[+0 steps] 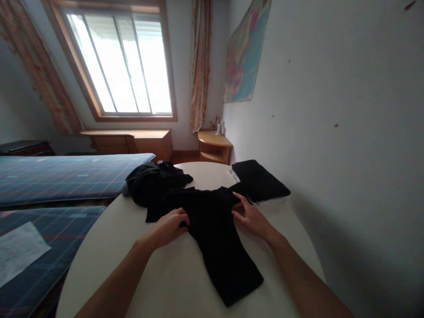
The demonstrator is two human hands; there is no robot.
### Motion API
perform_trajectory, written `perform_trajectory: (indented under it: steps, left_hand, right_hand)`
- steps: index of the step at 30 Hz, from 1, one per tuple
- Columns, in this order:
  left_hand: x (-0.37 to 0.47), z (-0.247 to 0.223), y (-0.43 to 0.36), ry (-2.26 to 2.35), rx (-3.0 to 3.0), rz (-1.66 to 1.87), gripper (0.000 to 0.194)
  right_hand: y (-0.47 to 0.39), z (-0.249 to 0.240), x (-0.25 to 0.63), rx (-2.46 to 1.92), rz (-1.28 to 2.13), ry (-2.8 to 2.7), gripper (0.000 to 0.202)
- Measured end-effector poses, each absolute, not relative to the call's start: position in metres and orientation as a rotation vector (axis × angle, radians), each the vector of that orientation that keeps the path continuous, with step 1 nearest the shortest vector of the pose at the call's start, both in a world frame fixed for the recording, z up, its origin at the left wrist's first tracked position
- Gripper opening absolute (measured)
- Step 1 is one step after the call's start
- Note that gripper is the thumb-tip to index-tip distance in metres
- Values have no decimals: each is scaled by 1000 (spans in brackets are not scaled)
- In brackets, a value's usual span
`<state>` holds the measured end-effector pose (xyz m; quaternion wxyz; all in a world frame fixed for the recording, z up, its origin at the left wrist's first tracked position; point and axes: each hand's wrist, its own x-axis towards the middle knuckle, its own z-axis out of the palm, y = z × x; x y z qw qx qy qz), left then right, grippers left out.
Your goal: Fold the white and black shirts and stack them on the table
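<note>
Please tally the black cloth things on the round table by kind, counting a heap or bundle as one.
Spread-out garment: 1
Crumpled heap: 1
Folded bundle: 1
Total: 3
How many pieces the heap or bundle contains, I cannot tell.

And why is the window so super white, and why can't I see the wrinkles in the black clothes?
Head view: the window glares, its panes nearly washed out; head view: the black garment is so dark that most folds vanish; head view: a soft shadow darkens the lower wall.
</note>
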<state>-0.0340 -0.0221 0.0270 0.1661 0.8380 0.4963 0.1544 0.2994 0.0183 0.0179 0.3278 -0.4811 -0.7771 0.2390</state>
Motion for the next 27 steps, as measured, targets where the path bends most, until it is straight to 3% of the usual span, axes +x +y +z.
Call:
perform_trajectory:
  steps: [5,11,16,20,27]
  left_hand:
    - [-34,37,-25,1429,2401,421,9]
    - [-39,36,-24,1488,2405,339,22]
    - [-38,35,-24,1520,2417,312,16]
    - [-37,39,-26,1549,2440,275,18]
    - [-38,38,-25,1553,2422,362,15]
  right_hand:
    - [12,24,296,-1394,510,-2138,79]
    - [10,22,292,-1379,539,-2199,86]
    - [6,26,284,-1355,523,-2182,85]
    - [7,35,288,-1357,394,-1963,72]
    - [26,36,320,-1398,187,-1493,30]
